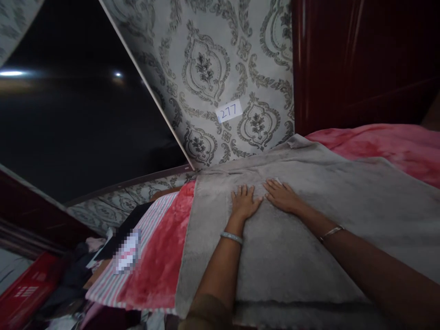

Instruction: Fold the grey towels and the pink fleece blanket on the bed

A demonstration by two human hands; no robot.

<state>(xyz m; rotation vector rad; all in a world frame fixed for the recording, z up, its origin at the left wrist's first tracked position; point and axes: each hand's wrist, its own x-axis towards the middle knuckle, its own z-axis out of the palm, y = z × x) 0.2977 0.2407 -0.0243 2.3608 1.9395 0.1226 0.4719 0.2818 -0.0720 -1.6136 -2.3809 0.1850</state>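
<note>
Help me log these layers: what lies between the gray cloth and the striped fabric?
In the head view, a red plush strip lies between the gray cloth and the striped fabric.

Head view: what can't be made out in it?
In the head view:
Palms of the left hand and right hand: hidden, facing down on the gray blanket.
Pink blanket: partly cut off by the right edge.
White patch: details lost to pixelation.
</note>
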